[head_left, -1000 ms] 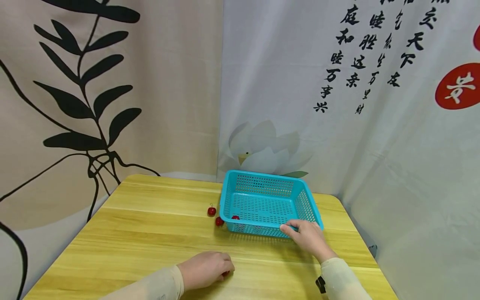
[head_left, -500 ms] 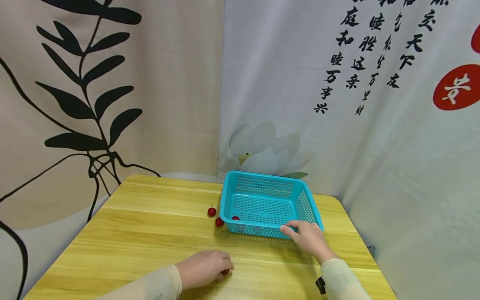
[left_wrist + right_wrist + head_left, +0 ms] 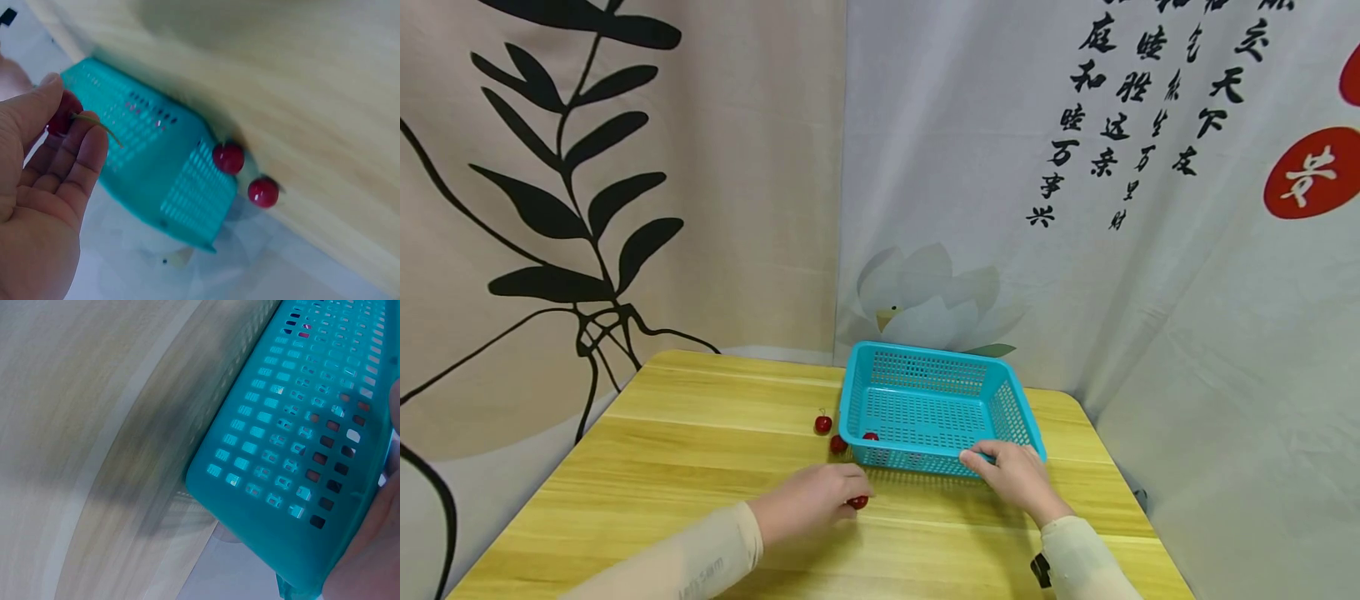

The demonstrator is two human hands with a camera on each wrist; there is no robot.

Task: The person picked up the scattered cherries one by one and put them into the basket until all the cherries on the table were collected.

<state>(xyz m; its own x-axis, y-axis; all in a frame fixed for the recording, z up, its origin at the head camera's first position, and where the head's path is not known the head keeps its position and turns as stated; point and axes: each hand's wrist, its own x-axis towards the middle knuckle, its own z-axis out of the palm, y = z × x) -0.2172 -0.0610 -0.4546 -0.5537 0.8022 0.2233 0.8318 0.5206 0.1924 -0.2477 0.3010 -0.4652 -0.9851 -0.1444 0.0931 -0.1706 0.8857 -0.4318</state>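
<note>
Between thumb and fingers my left hand [image 3: 811, 503] pinches a red cherry [image 3: 857, 502], raised in front of the basket's near left side. Its green stem shows in the left wrist view, pointing away from the fingers. My right hand [image 3: 1018, 477] grips the near rim of a blue plastic basket [image 3: 925, 352] close to its right corner. One cherry [image 3: 870, 436] lies inside the basket, by the near left corner. Just outside that corner sits another cherry [image 3: 228, 158], with a stemmed cherry [image 3: 823, 424] a little farther left on the wood.
The yellow wooden table [image 3: 700, 433] carries the basket near its back edge. Behind it hangs a pale curtain [image 3: 760, 208] with a dark plant print and black writing. A small black object [image 3: 1041, 571] is at the right sleeve's cuff.
My left hand has lifted its cherry off the table and moved forward, toward the basket. My right hand, the basket and the other cherries stay in place.
</note>
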